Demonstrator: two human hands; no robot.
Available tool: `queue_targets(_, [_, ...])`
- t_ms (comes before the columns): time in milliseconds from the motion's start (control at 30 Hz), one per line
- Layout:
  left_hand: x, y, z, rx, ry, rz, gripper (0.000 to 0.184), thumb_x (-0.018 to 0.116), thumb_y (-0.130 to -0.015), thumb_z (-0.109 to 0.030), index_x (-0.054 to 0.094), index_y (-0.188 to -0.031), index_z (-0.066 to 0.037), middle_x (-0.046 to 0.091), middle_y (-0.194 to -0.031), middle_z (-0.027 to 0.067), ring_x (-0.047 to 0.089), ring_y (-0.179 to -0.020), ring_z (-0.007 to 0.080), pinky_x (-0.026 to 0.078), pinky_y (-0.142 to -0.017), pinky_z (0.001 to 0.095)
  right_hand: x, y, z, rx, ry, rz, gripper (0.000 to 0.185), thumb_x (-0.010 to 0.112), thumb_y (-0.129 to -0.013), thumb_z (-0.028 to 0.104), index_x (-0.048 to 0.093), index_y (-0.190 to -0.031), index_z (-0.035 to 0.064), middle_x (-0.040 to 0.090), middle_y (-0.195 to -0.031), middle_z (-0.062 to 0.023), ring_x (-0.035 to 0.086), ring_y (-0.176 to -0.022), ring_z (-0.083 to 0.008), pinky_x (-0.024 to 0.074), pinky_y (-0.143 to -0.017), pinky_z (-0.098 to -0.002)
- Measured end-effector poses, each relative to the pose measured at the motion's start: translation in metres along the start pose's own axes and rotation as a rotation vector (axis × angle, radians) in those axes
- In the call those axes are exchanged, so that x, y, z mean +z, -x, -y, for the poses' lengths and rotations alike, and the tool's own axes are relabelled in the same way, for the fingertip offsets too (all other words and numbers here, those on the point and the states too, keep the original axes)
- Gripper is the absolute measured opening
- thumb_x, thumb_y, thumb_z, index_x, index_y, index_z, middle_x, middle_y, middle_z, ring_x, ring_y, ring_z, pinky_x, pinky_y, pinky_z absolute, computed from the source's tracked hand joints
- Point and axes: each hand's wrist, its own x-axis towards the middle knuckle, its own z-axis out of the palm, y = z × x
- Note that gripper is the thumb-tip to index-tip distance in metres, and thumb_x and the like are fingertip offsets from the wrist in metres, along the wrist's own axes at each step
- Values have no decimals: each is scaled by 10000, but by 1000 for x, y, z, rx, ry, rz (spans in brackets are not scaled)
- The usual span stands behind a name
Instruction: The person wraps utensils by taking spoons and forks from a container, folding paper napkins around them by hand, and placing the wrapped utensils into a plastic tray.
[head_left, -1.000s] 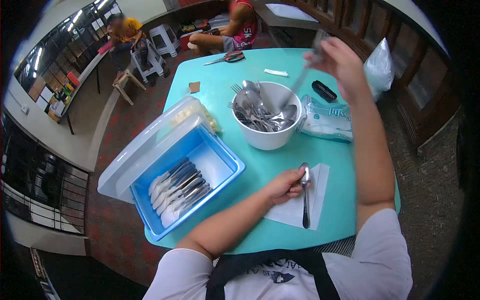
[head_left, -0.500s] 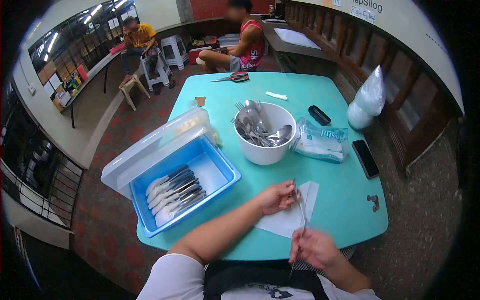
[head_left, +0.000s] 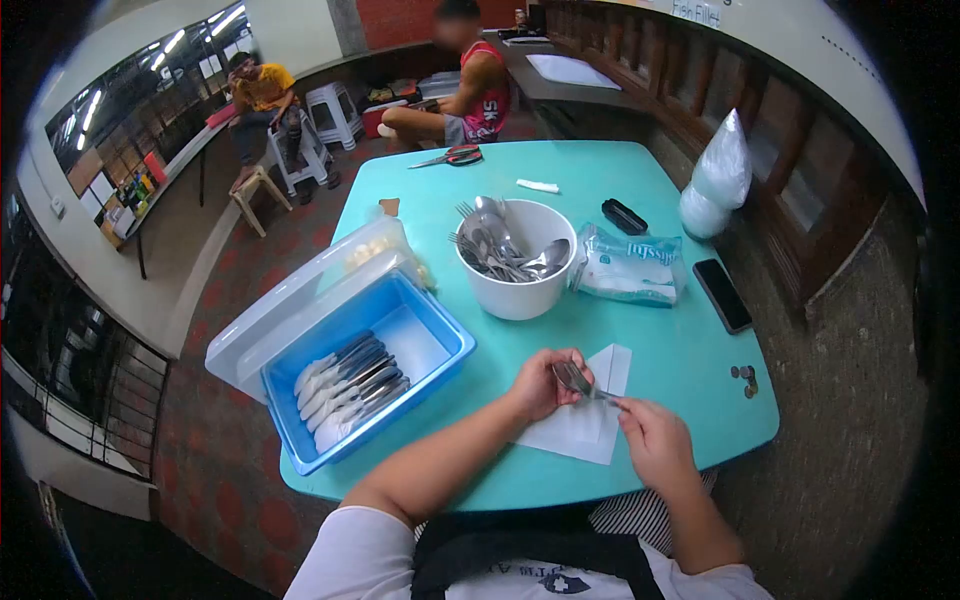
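Note:
In front of me, over a white paper napkin (head_left: 592, 438), my left hand (head_left: 545, 386) is closed around the head end of a metal spoon and fork (head_left: 574, 378), which seem to lie one on the other. My right hand (head_left: 655, 438) pinches their handles from the right. The napkin lies folded on the table, partly under my left hand. Beyond it stands a white bucket (head_left: 515, 300) of loose spoons and forks (head_left: 495, 240). To the left, a blue box (head_left: 440, 345) holds several cutlery sets (head_left: 350, 385) wrapped in white at one end.
On the turquoise table (head_left: 430, 470) are a clear lid (head_left: 290, 300), a tissue pack (head_left: 630, 270), a black case (head_left: 624, 216), a phone (head_left: 722, 295), coins (head_left: 746, 380) and scissors (head_left: 450, 157). A plastic-wrapped stack (head_left: 715, 180) stands at the right edge. Two people sit beyond.
My right hand has risen from the near table edge toward my left hand, bringing its cutlery up. The pieces now lie together between both hands. The view has shifted slightly.

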Motion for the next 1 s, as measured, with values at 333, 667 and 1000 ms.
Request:
queue_targets(333, [7, 3, 11, 105, -159, -37, 305, 367, -780, -257, 560, -887, -46, 600, -796, 69, 553, -676, 153, 422, -552, 252, 2, -10, -38, -148, 362, 31, 234, 625, -834, 261, 693, -1032, 156, 508, -688, -107, 523, -699, -300, 428, -629, -416])
queue_targets(667, [13, 6, 1, 53, -303, -6, 401, 339, -750, -295, 536, -977, -30, 662, -999, 208, 635, -885, 257, 471, -650, 288, 9, -20, -51, -50, 206, 145, 200, 600, -863, 269, 703, -909, 103, 529, -730, -136, 545, -749, -314, 429, -654, -424])
queue_targets(1000, [10, 4, 4, 80, -276, 42, 388, 336, -761, -301, 547, -973, -53, 677, -995, 187, 624, -729, 166, 374, -472, 238, 15, -18, -61, 9, 50, 283, 264, 534, -900, 262, 675, -809, 58, 558, -770, -153, 549, -773, -329, 435, -693, -428])
